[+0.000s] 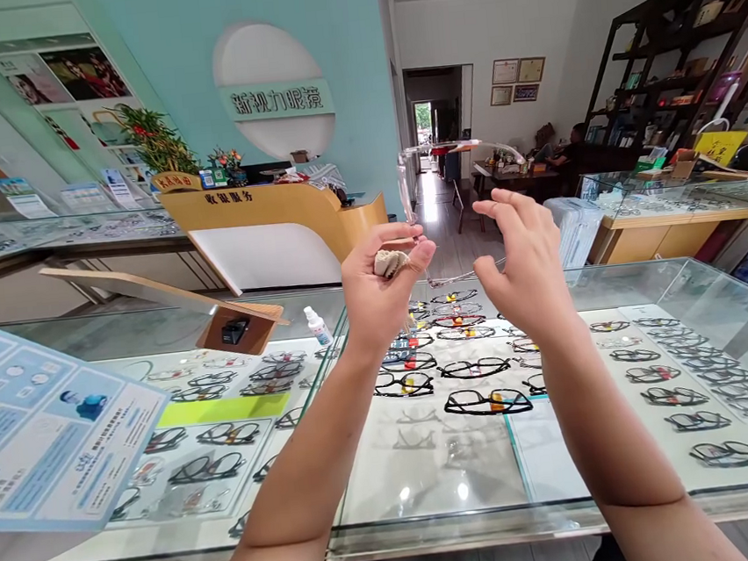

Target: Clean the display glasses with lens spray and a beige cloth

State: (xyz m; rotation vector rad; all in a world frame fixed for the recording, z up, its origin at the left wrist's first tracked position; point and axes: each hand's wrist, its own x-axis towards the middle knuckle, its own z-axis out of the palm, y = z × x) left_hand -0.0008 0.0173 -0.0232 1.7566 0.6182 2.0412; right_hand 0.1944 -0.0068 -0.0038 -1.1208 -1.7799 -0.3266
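Left grip [388, 284] pinches the clear glasses [405, 194] near mid-front, beige cloth-like wad [390, 263] in the same hand; right grip [525, 257] spread beside the temples, contact unclear. Glasses are up above the far part of the glass desk [433, 486], front at left, temples pointing right. Likely light, springy, slick, easily bent or smudged. Hold at bridge or rim, off the lenses; don't lever the temples.

Centre: left hand [385, 293] pinching transparent spectacles [404, 194], beige cloth [390, 263] within its grip | right of centre: right hand [527, 261], half-curled, near them | lower half: glass showcase [438, 532] bearing eyeglasses [488, 403] | left edge: blue leaflet [50, 426]
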